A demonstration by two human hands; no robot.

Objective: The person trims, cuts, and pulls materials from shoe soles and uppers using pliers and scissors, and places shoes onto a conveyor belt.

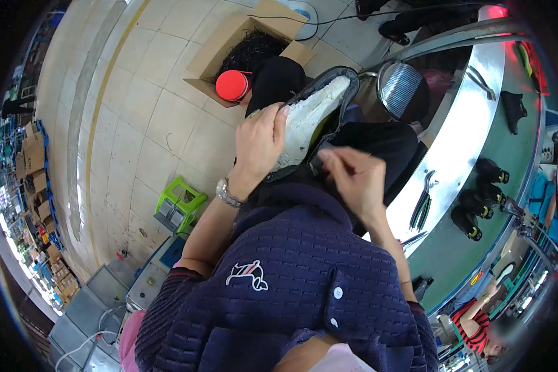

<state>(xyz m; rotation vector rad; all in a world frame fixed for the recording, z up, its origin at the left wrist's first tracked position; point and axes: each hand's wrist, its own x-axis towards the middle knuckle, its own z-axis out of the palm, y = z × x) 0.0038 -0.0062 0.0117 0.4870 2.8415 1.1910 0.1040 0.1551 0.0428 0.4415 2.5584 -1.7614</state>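
Observation:
A dark shoe upper [348, 77] lies across my thighs, its white underside [313, 111] turned up. Around that underside the dark edge stands up like a rim, with a yellowish patch along its right side. My left hand [260, 139] is closed on the shoe's left edge, thumb lying on the white surface. Beside the near right end of the shoe is my right hand [356, 180], fingers pinched together and slightly blurred. Something small and dark shows at its fingertips, too unclear to name.
On the right, a metal ledge [443, 142] carries pliers [423, 201] and another hand tool [481, 84]. Beyond it, a green conveyor belt [508, 149] holds several black shoes [468, 220]. A carton [208, 59] of black strands, a red round container [232, 85] and a green stool [183, 201] are left.

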